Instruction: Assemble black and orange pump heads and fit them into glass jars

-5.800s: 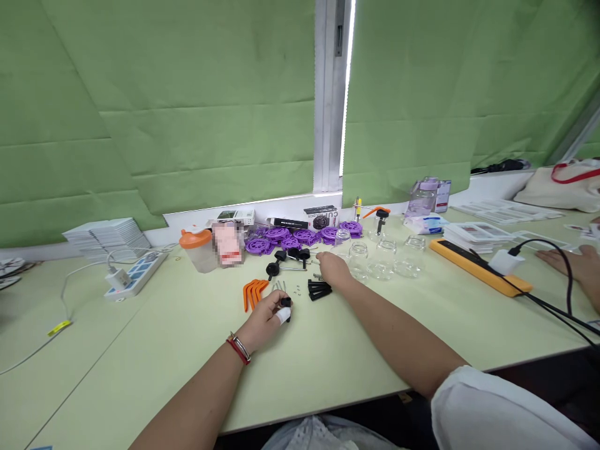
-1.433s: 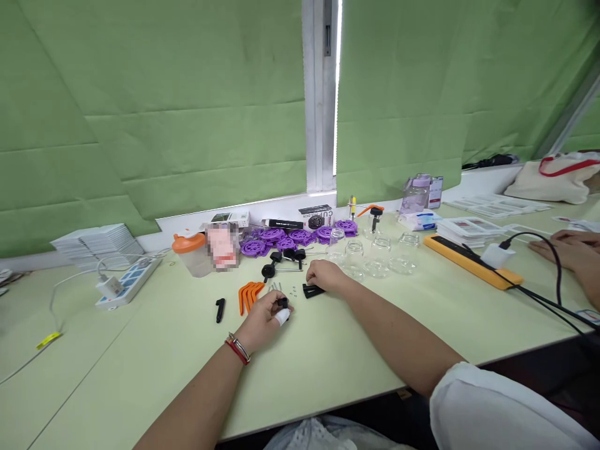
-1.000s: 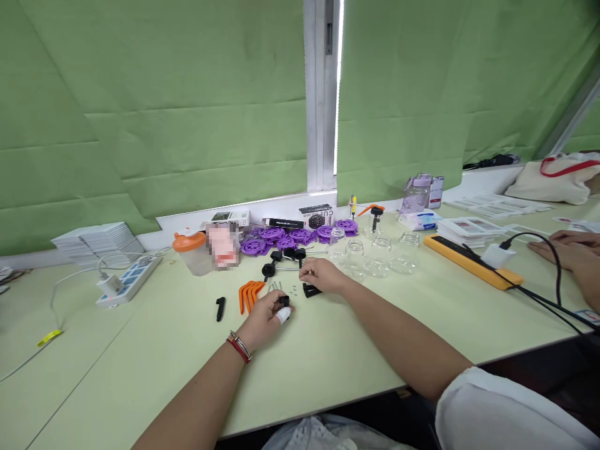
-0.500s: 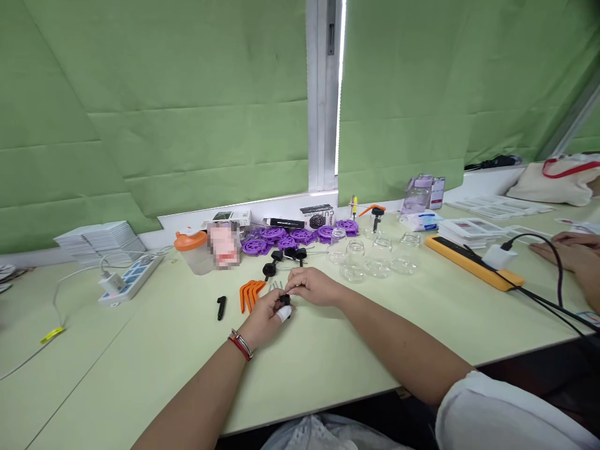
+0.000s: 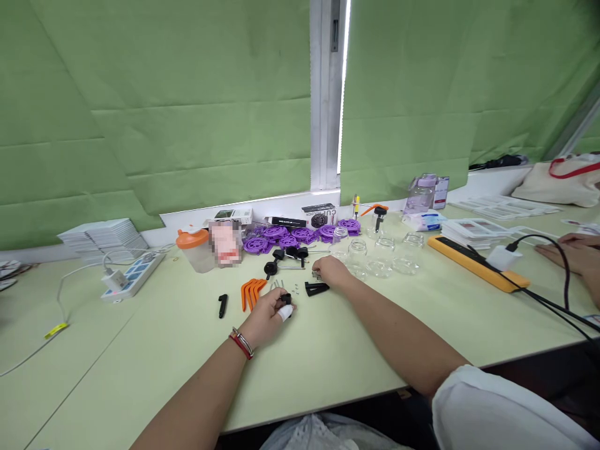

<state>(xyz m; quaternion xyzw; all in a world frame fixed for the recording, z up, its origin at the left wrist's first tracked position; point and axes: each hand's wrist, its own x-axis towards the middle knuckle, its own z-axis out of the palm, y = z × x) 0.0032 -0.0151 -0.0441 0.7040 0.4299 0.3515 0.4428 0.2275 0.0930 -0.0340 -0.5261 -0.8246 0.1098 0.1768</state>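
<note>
My left hand [image 5: 265,319], with a white wrap on the thumb, grips a small black plastic part [image 5: 285,299]; its lower portion is hidden by my fingers. Farther right, my right hand [image 5: 332,270] reaches down with its fingers bent together at small metal springs [image 5: 316,275]; whether one is between the fingertips is hidden. Black plastic pieces [image 5: 316,288] lie just below that hand. Tiny metal bits [image 5: 295,289] are between the hands. Orange bent levers [image 5: 252,292] and a black handle-shaped piece [image 5: 222,306] lie left of my left hand.
Behind the hands lie black-knobbed metal rods [image 5: 272,267] and purple plastic discs [image 5: 276,234]. Clear glass-like jars [image 5: 384,256] stand right of them. A yellow power strip [image 5: 475,265] with cables lies at right, near another person's hands [image 5: 572,253]. An orange-lidded cup [image 5: 194,250] stands left.
My right hand has moved off the black part in my left hand, rightward and away to the springs, uncovering the tiny metal bits and black pieces. My left hand keeps its hold.
</note>
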